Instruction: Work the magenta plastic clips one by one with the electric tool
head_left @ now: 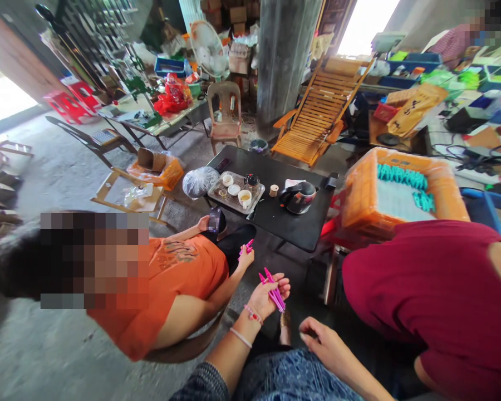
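My left hand (272, 294), wearing a beaded bracelet and a white band, is closed around a few bright pink pens (277, 297). Their pointed ends stick up past my thumb, and their other ends show below the palm. Lower and to the right, my right hand (320, 338) hovers near my lap with loosely bent fingers. A gap shows between its thumb and forefinger, and no object is visible in it. To the left, a person in an orange shirt holds similar pink pens (246, 249) in one hand and a phone (214, 220) in the other.
Ahead is a low black table (294, 231) bearing a tea tray (250, 207) and a kettle (299, 196). An orange crate (361, 192) with teal pieces stands at right, behind a person in a dark red shirt (426, 295). A wooden recliner (313, 114) stands beyond.
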The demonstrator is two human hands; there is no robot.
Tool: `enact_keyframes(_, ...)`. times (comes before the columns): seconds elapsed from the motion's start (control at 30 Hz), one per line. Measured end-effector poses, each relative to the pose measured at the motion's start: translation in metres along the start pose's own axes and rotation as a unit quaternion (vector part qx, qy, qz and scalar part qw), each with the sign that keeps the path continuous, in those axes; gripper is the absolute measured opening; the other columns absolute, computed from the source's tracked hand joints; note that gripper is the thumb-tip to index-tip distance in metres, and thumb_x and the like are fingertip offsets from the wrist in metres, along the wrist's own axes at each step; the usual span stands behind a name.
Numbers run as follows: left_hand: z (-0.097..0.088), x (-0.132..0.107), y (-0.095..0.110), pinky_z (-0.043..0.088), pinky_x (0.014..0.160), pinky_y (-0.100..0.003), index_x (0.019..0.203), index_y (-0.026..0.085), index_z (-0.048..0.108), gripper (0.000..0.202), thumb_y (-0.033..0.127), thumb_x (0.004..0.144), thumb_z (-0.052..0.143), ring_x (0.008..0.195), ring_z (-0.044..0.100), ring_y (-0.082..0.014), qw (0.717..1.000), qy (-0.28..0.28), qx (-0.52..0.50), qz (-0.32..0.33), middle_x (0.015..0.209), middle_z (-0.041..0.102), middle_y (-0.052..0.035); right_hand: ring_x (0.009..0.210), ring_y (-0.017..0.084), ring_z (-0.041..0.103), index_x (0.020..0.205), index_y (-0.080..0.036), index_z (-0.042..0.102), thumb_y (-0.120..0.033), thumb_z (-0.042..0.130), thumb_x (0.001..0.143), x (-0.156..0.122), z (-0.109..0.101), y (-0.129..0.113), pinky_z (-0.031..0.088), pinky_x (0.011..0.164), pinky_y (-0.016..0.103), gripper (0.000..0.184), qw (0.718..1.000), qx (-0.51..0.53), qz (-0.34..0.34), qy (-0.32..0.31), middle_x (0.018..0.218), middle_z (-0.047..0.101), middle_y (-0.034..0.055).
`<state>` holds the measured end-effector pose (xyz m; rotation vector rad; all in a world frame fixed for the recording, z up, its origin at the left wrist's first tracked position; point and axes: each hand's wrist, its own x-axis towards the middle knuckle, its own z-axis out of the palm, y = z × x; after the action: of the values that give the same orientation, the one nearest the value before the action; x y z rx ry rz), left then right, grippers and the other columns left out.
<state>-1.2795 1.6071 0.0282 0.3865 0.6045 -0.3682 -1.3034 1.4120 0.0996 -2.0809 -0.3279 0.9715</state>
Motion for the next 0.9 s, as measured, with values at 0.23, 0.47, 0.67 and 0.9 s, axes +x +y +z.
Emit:
enact_keyframes(0.23, 0.001, 0.0, -0.001, 0.053, 0.082, -0.039, 0.11, 0.013, 0.062, 0.027, 0.032, 0.091, 0.06, 0.089, 0.064, -0.0182, 1.0, 0.012, -0.002, -0.005, 0.104, 0.066, -0.0071, 0.072, 0.015, 0.06, 0.084, -0.016, 0.058, -0.028, 0.057, 0.094, 0.002, 0.0, -0.001, 0.049, 0.072, 0.032, 0.015, 1.0, 0.008, -0.011, -0.009, 0.078, 0.061, -0.0015)
enact_keyframes(0.47, 0.003, -0.007, -0.004, 0.053, 0.082, -0.038, 0.109, 0.013, 0.063, 0.024, 0.029, 0.091, 0.06, 0.087, 0.064, -0.0172, 1.0, 0.01, -0.008, -0.006, 0.102, 0.067, -0.0059, 0.07, 0.015, 0.059, 0.086, -0.017, 0.058, -0.028, 0.055, 0.092, 0.004, -0.005, -0.003, 0.048, 0.07, 0.031, 0.013, 1.0, 0.02, -0.007, -0.015, 0.078, 0.062, -0.0007)
enact_keyframes(0.67, 0.007, -0.007, -0.008, 0.053, 0.081, -0.037, 0.107, 0.013, 0.063, 0.022, 0.027, 0.09, 0.061, 0.087, 0.064, -0.017, 1.0, 0.018, -0.011, -0.007, 0.101, 0.067, -0.0056, 0.069, 0.015, 0.059, 0.083, -0.019, 0.056, -0.029, 0.051, 0.089, 0.002, -0.005, 0.001, 0.046, 0.068, 0.03, 0.013, 1.0, 0.024, 0.0, -0.015, 0.077, 0.062, -0.0001)
enact_keyframes(0.9, 0.013, -0.005, -0.009, 0.052, 0.083, -0.039, 0.108, 0.014, 0.063, 0.023, 0.029, 0.091, 0.06, 0.089, 0.064, -0.0177, 0.999, 0.026, -0.016, -0.01, 0.102, 0.066, -0.0055, 0.07, 0.017, 0.06, 0.081, -0.021, 0.053, -0.034, 0.046, 0.083, -0.003, -0.013, 0.004, 0.045, 0.066, 0.03, 0.014, 1.0, 0.024, 0.003, -0.011, 0.075, 0.062, 0.0002)
